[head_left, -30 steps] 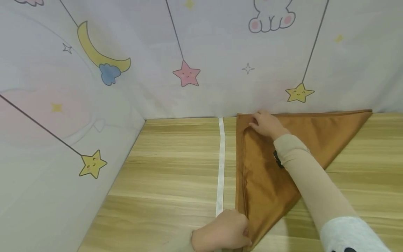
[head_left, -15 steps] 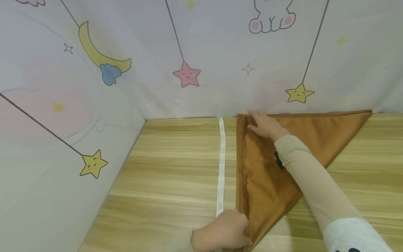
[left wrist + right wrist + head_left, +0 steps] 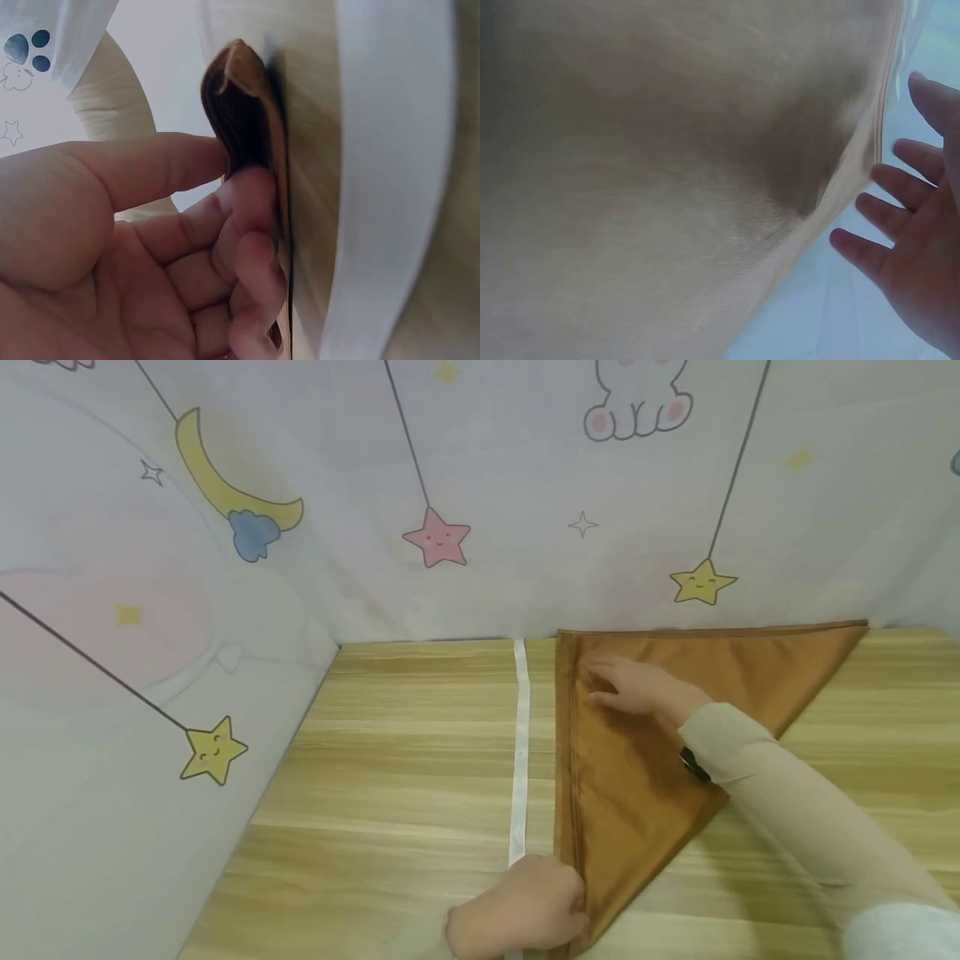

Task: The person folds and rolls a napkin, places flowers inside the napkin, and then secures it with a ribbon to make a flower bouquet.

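Observation:
A brown, satiny cloth [image 3: 637, 793], folded into a triangle with a seam along its left side, lies on the wooden surface. At its near corner, my left hand [image 3: 525, 906] pinches the edge. The left wrist view shows the thumb on one side of the layered cloth [image 3: 214, 112] and curled fingers on the other. My right hand [image 3: 637, 687] is over the upper left part of the cloth, fingers extended and spread. From the right wrist, that hand [image 3: 922, 217] appears open beside the cloth [image 3: 667, 210], holding nothing.
A white strip [image 3: 520, 752] runs along the wood-grain surface [image 3: 397, 777], just left of the cloth. Behind stands a pale wall covering [image 3: 510, 585] printed with stars and a moon. A similar covering borders the left side.
My right hand has come off the cloth's top left corner and drawn back toward me and slightly right. The left hand keeps its pinch at the near corner. The view has shifted slightly.

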Action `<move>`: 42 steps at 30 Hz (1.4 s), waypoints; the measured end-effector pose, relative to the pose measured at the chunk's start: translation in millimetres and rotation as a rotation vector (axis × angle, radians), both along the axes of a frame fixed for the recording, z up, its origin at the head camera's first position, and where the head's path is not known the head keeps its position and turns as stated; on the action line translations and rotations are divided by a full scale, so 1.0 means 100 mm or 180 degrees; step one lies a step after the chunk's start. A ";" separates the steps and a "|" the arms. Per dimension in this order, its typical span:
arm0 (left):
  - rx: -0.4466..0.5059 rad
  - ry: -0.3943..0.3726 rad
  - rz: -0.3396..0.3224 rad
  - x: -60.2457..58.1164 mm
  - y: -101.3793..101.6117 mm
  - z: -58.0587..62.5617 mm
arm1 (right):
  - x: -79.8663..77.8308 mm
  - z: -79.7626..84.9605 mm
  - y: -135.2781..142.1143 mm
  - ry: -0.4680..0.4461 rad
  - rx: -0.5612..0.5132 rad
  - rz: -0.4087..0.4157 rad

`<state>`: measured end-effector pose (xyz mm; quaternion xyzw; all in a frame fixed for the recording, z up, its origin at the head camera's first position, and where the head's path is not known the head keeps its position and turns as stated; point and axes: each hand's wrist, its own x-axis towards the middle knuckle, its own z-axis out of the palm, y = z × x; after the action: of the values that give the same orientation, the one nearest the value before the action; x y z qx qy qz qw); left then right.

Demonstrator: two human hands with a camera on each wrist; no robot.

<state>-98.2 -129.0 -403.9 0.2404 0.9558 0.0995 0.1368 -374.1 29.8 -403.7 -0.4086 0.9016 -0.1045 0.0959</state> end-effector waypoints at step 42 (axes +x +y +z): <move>0.0254 -0.0017 0.0035 0.03 -0.05 -0.02 | -0.13 -0.11 -0.43 -0.0112 -0.0102 -0.0824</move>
<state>-95.0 -133.8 -406.1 0.2402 0.9520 0.1389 0.1291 -386.8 -13.4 -415.0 -0.2884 0.9432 -0.1375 0.0909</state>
